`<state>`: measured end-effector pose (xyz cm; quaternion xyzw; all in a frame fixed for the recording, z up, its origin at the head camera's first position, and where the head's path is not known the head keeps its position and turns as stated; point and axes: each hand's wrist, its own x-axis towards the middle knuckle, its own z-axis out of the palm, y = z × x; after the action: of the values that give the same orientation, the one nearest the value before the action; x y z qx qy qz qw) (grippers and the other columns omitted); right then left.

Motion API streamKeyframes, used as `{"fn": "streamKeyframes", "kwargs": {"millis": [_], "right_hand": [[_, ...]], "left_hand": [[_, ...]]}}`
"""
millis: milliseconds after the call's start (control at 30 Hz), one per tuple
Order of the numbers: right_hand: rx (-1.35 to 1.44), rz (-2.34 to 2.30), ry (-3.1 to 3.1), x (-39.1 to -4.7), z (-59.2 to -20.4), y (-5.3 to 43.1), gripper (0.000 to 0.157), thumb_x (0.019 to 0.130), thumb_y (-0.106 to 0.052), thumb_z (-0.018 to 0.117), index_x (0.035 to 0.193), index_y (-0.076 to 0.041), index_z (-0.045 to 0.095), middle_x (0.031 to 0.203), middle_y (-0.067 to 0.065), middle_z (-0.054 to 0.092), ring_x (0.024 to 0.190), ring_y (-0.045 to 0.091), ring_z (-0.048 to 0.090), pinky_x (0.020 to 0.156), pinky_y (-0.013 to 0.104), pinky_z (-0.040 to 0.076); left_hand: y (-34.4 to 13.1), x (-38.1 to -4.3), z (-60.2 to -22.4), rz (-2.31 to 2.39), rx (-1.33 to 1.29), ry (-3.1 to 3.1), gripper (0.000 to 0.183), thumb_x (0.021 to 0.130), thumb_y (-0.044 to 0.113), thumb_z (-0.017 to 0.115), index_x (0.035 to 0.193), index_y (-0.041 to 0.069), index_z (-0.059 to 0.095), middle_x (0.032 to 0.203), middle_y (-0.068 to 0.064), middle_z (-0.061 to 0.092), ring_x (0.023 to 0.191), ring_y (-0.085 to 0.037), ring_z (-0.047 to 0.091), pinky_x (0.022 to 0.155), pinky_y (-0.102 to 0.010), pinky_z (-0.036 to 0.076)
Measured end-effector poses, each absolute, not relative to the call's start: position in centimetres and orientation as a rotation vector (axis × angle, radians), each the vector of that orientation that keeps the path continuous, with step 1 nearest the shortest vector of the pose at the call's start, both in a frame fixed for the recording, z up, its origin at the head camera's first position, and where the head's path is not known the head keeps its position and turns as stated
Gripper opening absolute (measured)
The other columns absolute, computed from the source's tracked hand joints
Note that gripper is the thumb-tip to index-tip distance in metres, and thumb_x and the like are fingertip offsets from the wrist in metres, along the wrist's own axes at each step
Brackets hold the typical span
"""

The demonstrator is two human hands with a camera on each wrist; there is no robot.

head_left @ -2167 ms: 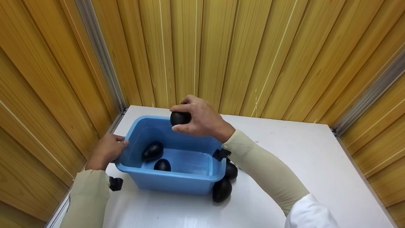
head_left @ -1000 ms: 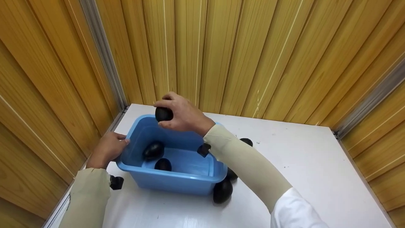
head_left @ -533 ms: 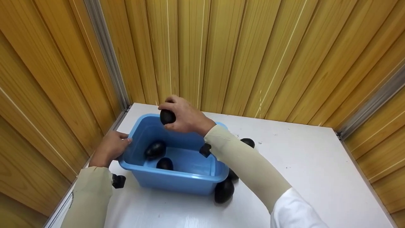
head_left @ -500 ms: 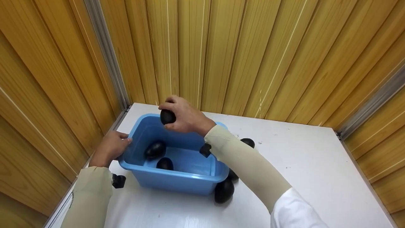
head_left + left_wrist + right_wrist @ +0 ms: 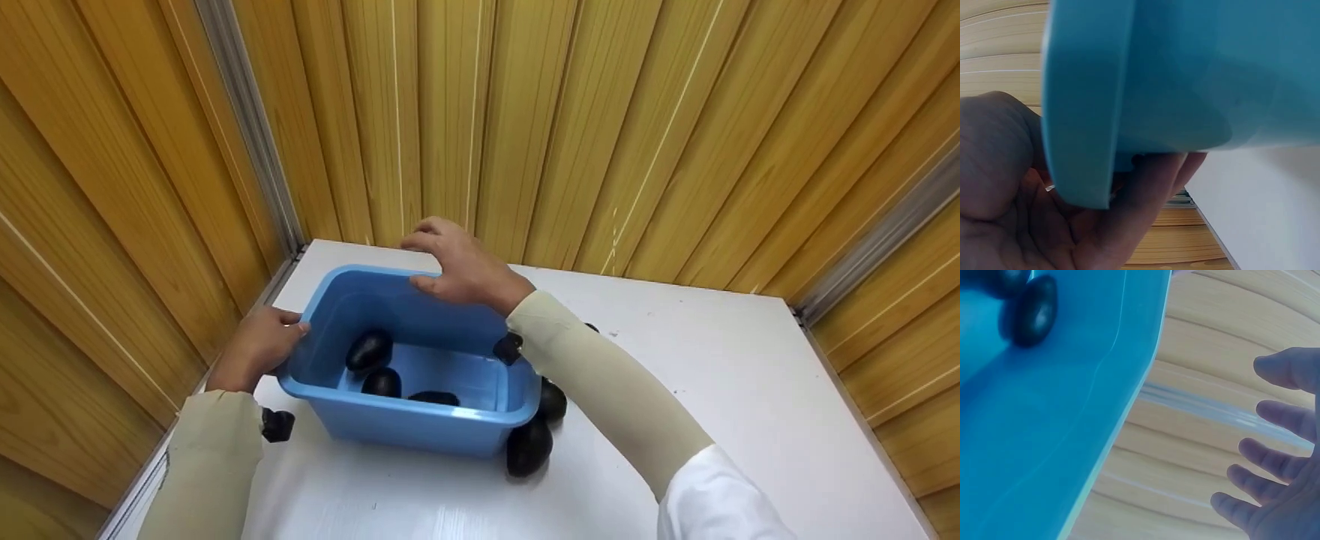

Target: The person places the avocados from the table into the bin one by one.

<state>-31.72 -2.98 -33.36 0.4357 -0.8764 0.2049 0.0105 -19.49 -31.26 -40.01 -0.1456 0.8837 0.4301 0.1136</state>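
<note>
Right hand (image 5: 476, 268) hangs above the far side of the blue bin (image 5: 405, 427), holding nothing. Right wrist view confirms it: thumb and four fingers spread apart. Left hand (image 5: 259, 345) grips the bin's left rim, fingers against the outer wall under the lip; where the thumb presses I cannot tell for certain.

Dark, avocado-like fruits. Inside, on the bin floor: rear fruit (image 5: 369, 349), front fruit (image 5: 382, 382) just beside it, and a third fruit (image 5: 434, 398), mostly hidden by the near rim. Outside, on the white table (image 5: 750, 390): near fruit (image 5: 529, 448) by the bin's near right corner, far fruit (image 5: 553, 401) just behind it. A dark sliver (image 5: 592, 328) shows past the right forearm; possibly another fruit, too covered to say.

Step in hand, my judgement: loading the bin by right hand while the left steadies it; right hand between fruits. Next move would call for swinging right, clear of the rim, and closing round an outside fruit, with the left grip kept.
</note>
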Motion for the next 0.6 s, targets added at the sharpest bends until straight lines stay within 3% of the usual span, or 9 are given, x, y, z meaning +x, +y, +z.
{"fn": "streamKeyframes", "kwargs": {"millis": [300, 600], "right_hand": [[1.179, 0.64, -2.824, -33.7, -33.7, 1.8, 0.051, 0.099, -0.029, 0.067, 0.147, -0.015, 0.058, 0.152, 0.014, 0.051, 0.142, 0.033, 0.047, 0.118, 0.052, 0.045], [0.873, 0.749, -2.971, -35.7, -38.1, 8.2, 0.057, 0.1, -0.035, 0.065, 0.152, -0.015, 0.053, 0.158, 0.018, 0.047, 0.148, 0.039, 0.044, 0.12, 0.06, 0.042]], "left_hand": [[-31.5, -19.8, -39.9, 1.22, -0.426, 2.6, 0.054, 0.112, 0.022, 0.043, 0.152, -0.014, 0.039, 0.151, -0.04, 0.047, 0.126, -0.057, 0.061, 0.094, -0.063, 0.058], [-31.3, -19.0, -40.4, 1.119, -0.341, 2.704, 0.052, 0.112, 0.02, 0.036, 0.154, -0.012, 0.038, 0.151, -0.038, 0.049, 0.131, -0.057, 0.057, 0.101, -0.068, 0.052]]}}
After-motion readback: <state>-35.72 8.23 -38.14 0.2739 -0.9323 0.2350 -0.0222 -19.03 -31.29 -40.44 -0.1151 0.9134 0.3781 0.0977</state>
